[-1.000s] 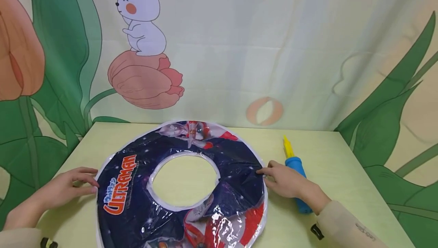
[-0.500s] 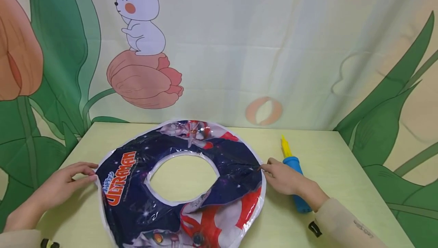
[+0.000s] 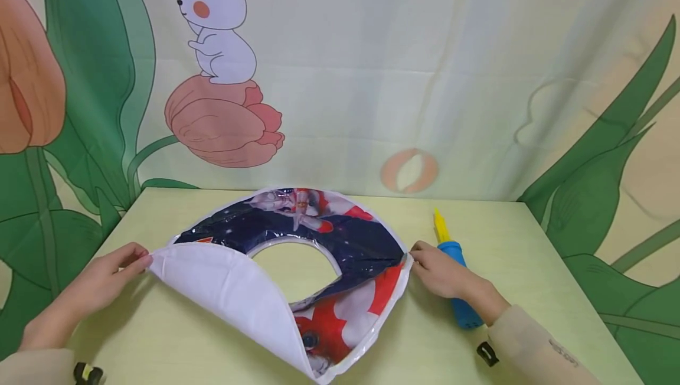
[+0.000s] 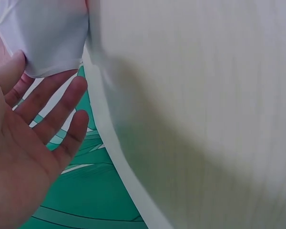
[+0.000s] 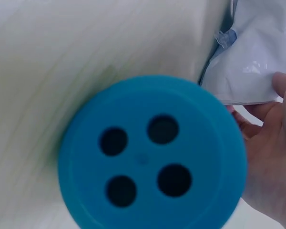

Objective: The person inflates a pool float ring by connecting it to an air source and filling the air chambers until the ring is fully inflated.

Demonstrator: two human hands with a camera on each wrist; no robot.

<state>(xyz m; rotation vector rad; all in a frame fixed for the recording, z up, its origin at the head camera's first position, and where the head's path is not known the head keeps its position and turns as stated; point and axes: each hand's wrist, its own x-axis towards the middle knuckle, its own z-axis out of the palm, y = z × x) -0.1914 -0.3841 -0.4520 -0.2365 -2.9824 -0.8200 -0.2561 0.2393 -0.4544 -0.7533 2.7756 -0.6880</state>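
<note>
A flat, uninflated swim ring (image 3: pixel 366 237) with a dark, red and white printed face lies on the table. Its near-left part is folded up and over, so the plain white underside (image 3: pixel 223 284) faces up and hides most of the lettering. My left hand (image 3: pixel 114 270) pinches the left edge between thumb and fingers; in the left wrist view the white sheet (image 4: pixel 52 38) sits between them. At the right edge my right hand (image 3: pixel 438 270) pinches the rim, thumb on the white side in the right wrist view. A small clear valve (image 5: pixel 225 39) sticks out near there.
A blue hand pump (image 3: pixel 464 311) with a yellow nozzle (image 3: pixel 441 225) lies beside and partly behind my right hand; its holed end looms large in the right wrist view. A printed curtain (image 3: pixel 340 78) hangs behind the table (image 3: pixel 552 290).
Both hands have taken hold of the ring's side edges. The near part has been lifted and folded over, turning its white underside up and covering the lettering.
</note>
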